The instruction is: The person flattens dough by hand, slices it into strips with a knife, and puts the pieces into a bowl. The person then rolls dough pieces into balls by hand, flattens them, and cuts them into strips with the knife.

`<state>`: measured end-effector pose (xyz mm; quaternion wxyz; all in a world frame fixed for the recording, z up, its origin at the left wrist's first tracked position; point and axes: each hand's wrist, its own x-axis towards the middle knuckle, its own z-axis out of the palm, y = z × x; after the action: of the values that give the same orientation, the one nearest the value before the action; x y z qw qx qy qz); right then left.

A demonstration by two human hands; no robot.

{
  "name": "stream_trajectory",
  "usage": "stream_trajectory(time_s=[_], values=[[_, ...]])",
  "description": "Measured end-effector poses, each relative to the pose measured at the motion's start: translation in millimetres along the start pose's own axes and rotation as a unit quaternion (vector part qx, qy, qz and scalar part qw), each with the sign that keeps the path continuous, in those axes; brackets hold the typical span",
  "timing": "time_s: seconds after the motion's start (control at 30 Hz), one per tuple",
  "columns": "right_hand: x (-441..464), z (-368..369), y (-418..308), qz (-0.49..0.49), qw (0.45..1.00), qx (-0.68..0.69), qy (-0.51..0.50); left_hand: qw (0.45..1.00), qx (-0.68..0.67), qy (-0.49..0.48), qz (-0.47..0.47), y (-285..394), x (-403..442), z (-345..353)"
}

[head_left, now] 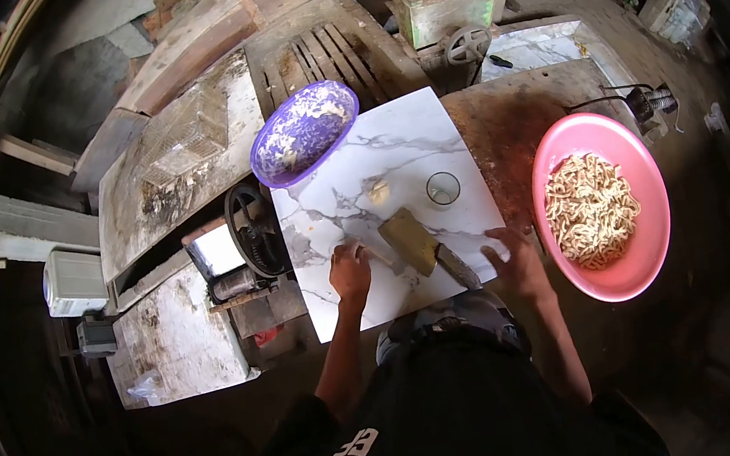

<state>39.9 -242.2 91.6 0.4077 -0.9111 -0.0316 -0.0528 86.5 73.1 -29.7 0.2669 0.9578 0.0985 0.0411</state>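
Cleaver (410,240) lies flat on the marble-patterned table (411,125) in my head view, near the drinking glass (444,188) and dough lump (378,192), between the left hand (350,272), fingers curled around I cannot tell what, if anything, and the right hand (513,262), spread and empty. I judge it stiff and blade-heavy, best taken by its handle (458,268). The black shirt's pale emblem (350,451) is unclear, and I can read no brand or label.

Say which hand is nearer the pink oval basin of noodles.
Right. The right hand is just left of the basin; the left hand is farther, beyond the broad metal cleaver.
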Motion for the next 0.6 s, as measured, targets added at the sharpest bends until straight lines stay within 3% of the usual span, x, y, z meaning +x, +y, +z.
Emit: stream_trajectory(time_s=[0.1, 0.17, 0.27, 0.3, 0.37, 0.47, 0.53, 0.6], values=[[2.4, 23.5, -19.5, -0.025, 0.999, -0.014, -0.027, 0.999, -0.02, -0.012, 0.047, -10.2, 11.6, -6.9], [3.1, 39.9, -22.9, -0.013, 0.992, 0.079, -0.095, 0.991, -0.045, -0.061, 0.11, -19.4, 21.5, -6.4], [7.4, 53.0, -39.7, -0.02, 0.984, 0.063, -0.168, 0.979, -0.1, -0.079, 0.161, -18.1, 24.2, -10.7], [7.0, 64.0, -34.2, -0.028, 0.981, 0.051, -0.183, 0.978, -0.101, -0.078, 0.165, -11.5, 23.5, -16.0], [5.3, 77.2, -40.5, -0.037, 0.984, 0.057, -0.165, 0.955, -0.175, -0.185, 0.149, 11.5, 12.2, -34.9], [8.7, 80.3, -56.9, -0.04, 0.984, 0.054, -0.165, 0.896, -0.324, -0.265, 0.15, 59.1, -4.5, -65.3], [11.8, 73.6, -59.2, 0.015, 0.962, 0.171, -0.213, 0.883, -0.339, -0.29, 0.146, 84.3, -7.4, -81.5], [10.1, 51.5, -65.6, 0.04, 0.958, 0.209, -0.19, 0.869, -0.353, -0.316, 0.142, 94.3, -5.4, -79.1]])
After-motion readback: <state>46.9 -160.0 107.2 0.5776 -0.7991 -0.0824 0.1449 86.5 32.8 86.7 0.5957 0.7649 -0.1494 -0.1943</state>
